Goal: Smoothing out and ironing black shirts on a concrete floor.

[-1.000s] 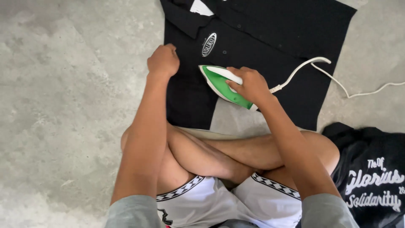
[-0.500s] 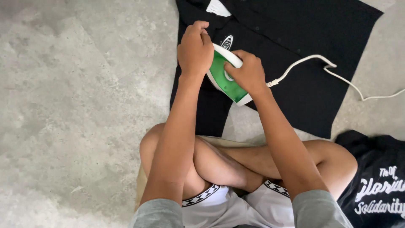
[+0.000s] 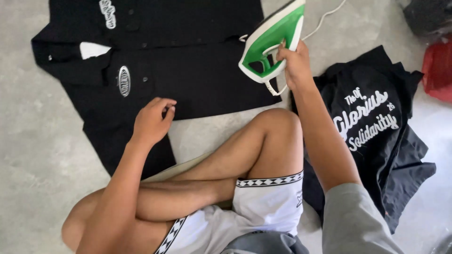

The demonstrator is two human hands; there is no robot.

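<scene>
The fingers of my right hand (image 3: 295,63) are wrapped tight around the handle of a green and white clothes iron (image 3: 272,44), holding it lifted and tilted above the right edge of a black button-up shirt (image 3: 188,70). The fingers of my left hand (image 3: 151,121) are curled loosely together, their tips resting on the shirt's lower edge and gripping nothing.

Half a second ago the iron sat flat on the shirt near its oval chest patch (image 3: 124,81), with both hands close together over it. Now the iron is up off the cloth and well to the right, and my left hand has dropped back toward my knee. I judge that one pass of pressing is over and the iron is between strokes.

The shirt lies spread flat on the grey concrete floor (image 3: 37,155), just beyond my crossed legs. The iron's white cord (image 3: 325,16) trails off toward the top. A crumpled black T-shirt with white lettering (image 3: 376,122) lies on the floor to my right. I see no containers; a red item (image 3: 438,70) at the right edge is too cropped to identify.
</scene>
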